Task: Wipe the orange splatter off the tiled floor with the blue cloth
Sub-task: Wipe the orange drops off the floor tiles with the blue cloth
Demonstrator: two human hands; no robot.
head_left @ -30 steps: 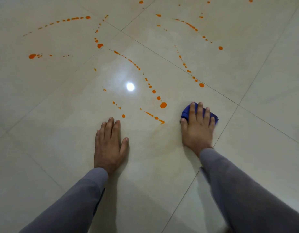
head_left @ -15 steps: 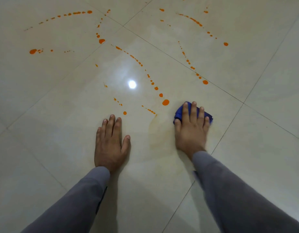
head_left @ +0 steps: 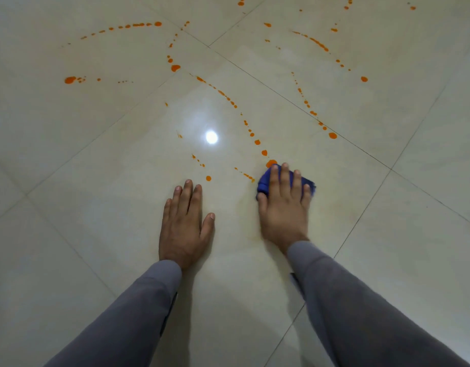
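Note:
My right hand [head_left: 283, 207] presses the bunched blue cloth [head_left: 263, 181] flat onto the cream tiled floor [head_left: 96, 207], fingers straight over it. The cloth's far edge touches a large orange drop [head_left: 271, 163] at the near end of a dotted orange trail [head_left: 251, 133]. A short orange streak [head_left: 245, 175] lies just left of the cloth. My left hand [head_left: 185, 223] rests flat on the tile, fingers straight, with a single orange dot [head_left: 208, 178] just beyond its fingertips. More orange trails [head_left: 313, 42] run across the far tiles.
A faint yellowish smear [head_left: 244, 207] marks the tile between my hands. A bright lamp reflection [head_left: 211, 136] shines on the glossy tile. Dark grout lines [head_left: 361, 215] cross the floor diagonally. Grey sleeves [head_left: 361, 313] cover both forearms.
My right hand has slid the cloth leftward and slightly away, reaching the large orange drop. The streak left of it got shorter. My left hand has stayed put.

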